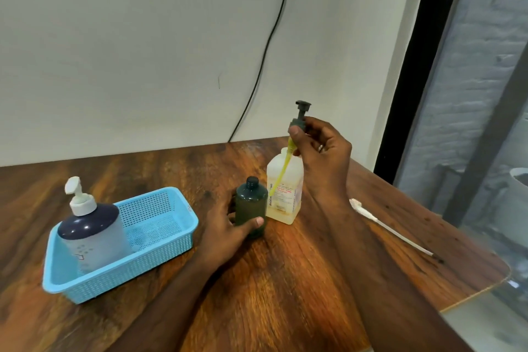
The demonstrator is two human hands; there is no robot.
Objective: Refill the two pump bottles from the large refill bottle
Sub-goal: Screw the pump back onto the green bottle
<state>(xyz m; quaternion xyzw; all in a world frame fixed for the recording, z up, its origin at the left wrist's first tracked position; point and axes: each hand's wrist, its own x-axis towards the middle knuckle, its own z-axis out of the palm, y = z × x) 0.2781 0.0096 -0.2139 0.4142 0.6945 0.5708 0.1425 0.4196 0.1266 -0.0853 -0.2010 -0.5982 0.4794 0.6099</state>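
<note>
Head view: my left hand grips the dark green bottle on the surface; right hand pinches its pump head w/ yellow tube over the refill bottle.

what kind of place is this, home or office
Hard to say; likely a plain room or office corner: a wooden table against a bare wall, a black cable running down it, and a large window on the right.

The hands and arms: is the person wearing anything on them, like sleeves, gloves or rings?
No sleeves show: both forearms are bare up to the edge of the picture, and there are no gloves. The right hand has a small shiny ring on one of its fingers. The left hand shows no ring, watch or band from this view.
</note>
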